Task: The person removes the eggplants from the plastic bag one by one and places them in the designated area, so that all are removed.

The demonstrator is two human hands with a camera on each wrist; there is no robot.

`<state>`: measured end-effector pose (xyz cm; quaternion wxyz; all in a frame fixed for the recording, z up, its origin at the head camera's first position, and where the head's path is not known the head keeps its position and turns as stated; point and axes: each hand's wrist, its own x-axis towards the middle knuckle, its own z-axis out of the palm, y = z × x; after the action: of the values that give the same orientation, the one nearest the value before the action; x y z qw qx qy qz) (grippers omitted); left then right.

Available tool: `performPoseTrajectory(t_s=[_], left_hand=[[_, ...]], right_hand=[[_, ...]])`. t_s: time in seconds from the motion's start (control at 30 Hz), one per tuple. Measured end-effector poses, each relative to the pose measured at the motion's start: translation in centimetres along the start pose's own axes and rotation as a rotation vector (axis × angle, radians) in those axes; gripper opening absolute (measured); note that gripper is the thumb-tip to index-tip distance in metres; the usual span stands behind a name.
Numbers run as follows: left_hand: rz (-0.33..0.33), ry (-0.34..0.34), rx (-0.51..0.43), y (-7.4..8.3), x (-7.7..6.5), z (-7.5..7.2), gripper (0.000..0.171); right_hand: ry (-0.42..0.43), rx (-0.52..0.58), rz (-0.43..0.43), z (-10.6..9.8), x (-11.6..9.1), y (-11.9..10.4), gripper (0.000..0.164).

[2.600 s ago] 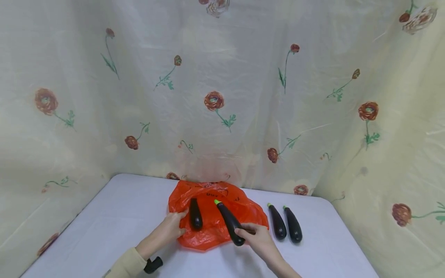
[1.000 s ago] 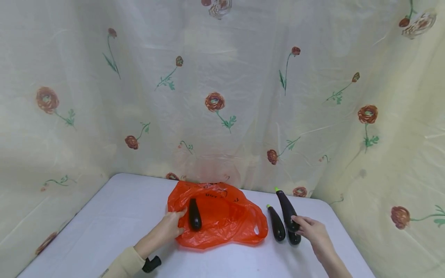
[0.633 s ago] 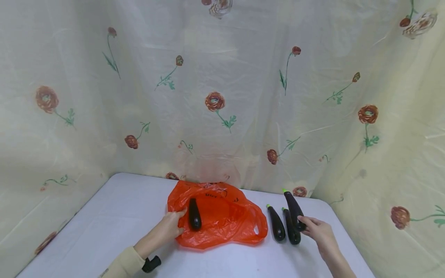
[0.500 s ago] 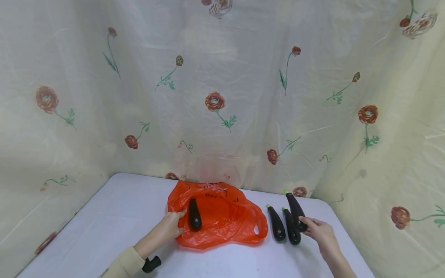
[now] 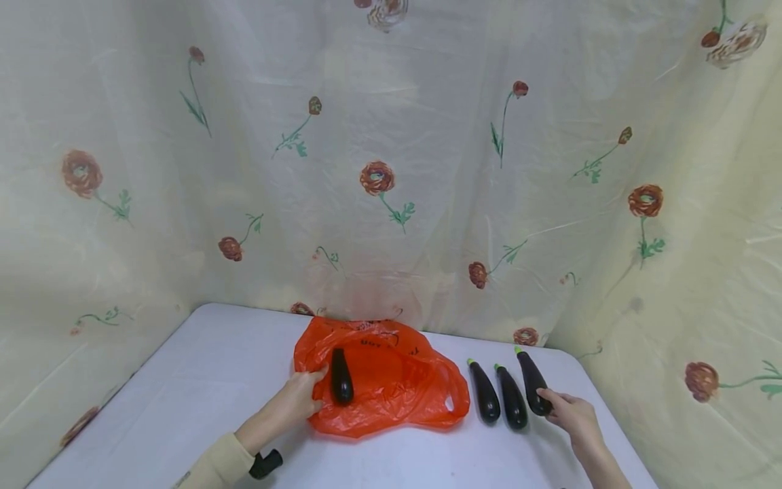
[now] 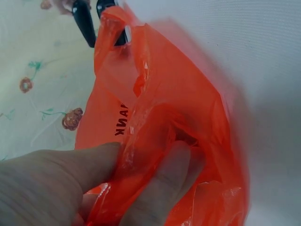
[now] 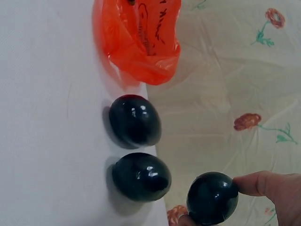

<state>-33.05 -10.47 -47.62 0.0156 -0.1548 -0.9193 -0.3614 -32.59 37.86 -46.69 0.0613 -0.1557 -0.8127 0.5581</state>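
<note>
An orange-red plastic bag [image 5: 409,401] lies spread on the white table, black lettering on its upper side. My left hand [image 5: 299,395] pinches the bag's left edge; the left wrist view shows thumb and fingers on the thin plastic [image 6: 188,94]. One dark eggplant [image 5: 341,377] lies in the bag's mouth, beside that hand. My right hand [image 5: 574,414] grips another eggplant [image 5: 533,382] near its thick bottom end, green stem pointing away. Just left of it, two eggplants [image 5: 485,392] lie side by side on the table. In the right wrist view the held eggplant [image 7: 212,198] appears end-on.
The white table [image 5: 214,367] backs onto a flower-printed cloth [image 5: 427,204] that also hangs at both sides. A black strap piece [image 5: 266,464] shows under the left forearm. The bag's handle hole lies close to the row of eggplants.
The right hand has carried its eggplant from over the bag rightward, past the two on the table, and lowered it to their right. The left hand stays on the bag.
</note>
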Motion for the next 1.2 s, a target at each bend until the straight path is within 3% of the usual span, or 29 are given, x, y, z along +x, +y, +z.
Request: performPoseTrajectory(t_s=[0.57,0.97,1.2], left_hand=[[-0.013,-0.010,0.006,0.1,-0.1,-0.1,0.061],[0.012,-0.004,0.015,-0.2,0.0,0.0,0.060],[-0.012,-0.018,-0.006,0.0,0.0,-0.2,0.060]], right_hand=[[0.022,-0.131,0.029,-0.3,1.7,3.0,0.067],[0.051,-0.203,0.073,-0.1,1.8,3.7,0.073],[0.071,-0.262,0.074,0.2,1.8,3.7,0.072]])
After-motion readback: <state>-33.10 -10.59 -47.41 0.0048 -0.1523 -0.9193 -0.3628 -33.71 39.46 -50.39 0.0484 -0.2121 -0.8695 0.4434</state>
